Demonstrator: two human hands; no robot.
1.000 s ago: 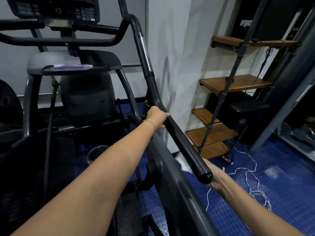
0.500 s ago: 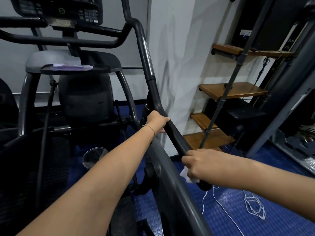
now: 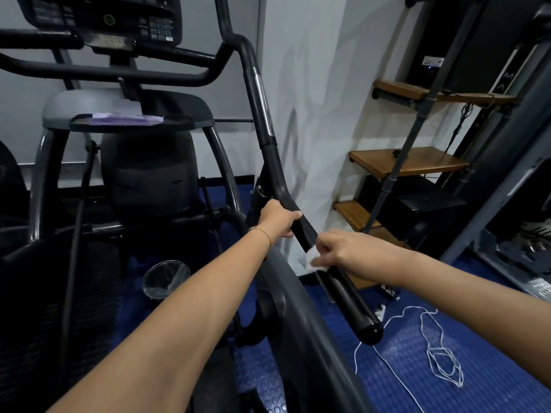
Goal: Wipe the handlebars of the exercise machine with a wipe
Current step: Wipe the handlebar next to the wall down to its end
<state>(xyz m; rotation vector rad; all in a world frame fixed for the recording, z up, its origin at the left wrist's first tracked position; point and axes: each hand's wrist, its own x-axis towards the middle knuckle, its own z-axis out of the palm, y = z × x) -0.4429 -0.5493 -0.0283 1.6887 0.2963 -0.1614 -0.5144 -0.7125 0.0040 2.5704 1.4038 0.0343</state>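
- Handlebar (image 3: 348, 296) of the exercise machine, a black padded bar, slopes from the upper middle down to its rounded end at lower right.
- Left hand (image 3: 278, 217) grips the bar just below its bend, fingers curled round it.
- Right hand (image 3: 343, 248) sits lower on the same bar, near the left hand but apart from it. Its fingers curl over a white wipe (image 3: 313, 259) and press it against the padding. The wipe shows crumpled at the hand's left edge.
- Tray (image 3: 193, 123) on the machine, below the console (image 3: 104, 16), holds a flat purple packet (image 3: 125, 119) lying toward its left end.
- Clear round bin (image 3: 165, 278) stands on the blue floor (image 3: 417, 389), left of the left forearm. A thin clear liner sits inside — what else it holds cannot be told.
- White cord (image 3: 441, 353) lies looped on the floor at right, below the wooden shelves (image 3: 417, 162).
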